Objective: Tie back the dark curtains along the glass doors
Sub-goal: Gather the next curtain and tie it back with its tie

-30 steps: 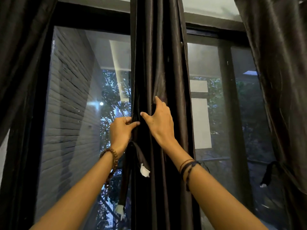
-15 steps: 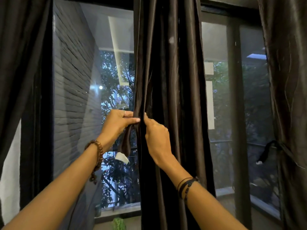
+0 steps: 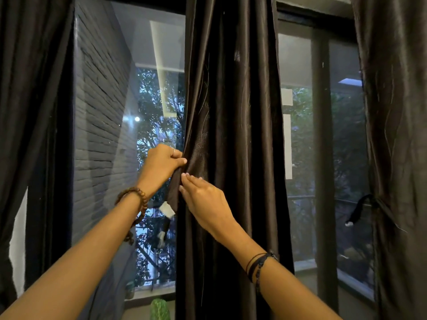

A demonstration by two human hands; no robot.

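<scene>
Fingers of the right hand [image 3: 208, 202] have straightened since half a second ago, now lying flat against the gathered dark satin curtain [image 3: 233, 135]. Left hand [image 3: 161, 163] still pinches its edge just above, a dark tie-back strap with white tag [image 3: 172, 199] hanging below it.

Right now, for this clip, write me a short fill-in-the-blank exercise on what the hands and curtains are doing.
1. The left hand grips the tie-back strap at the ____ edge of the middle curtain.
2. The right hand touches the curtain with ____ fingers.
3. The left wrist wears a ____ bracelet.
4. The right curtain is already ____ back by a strap.

Missing words: left; straight; beaded; tied
</scene>
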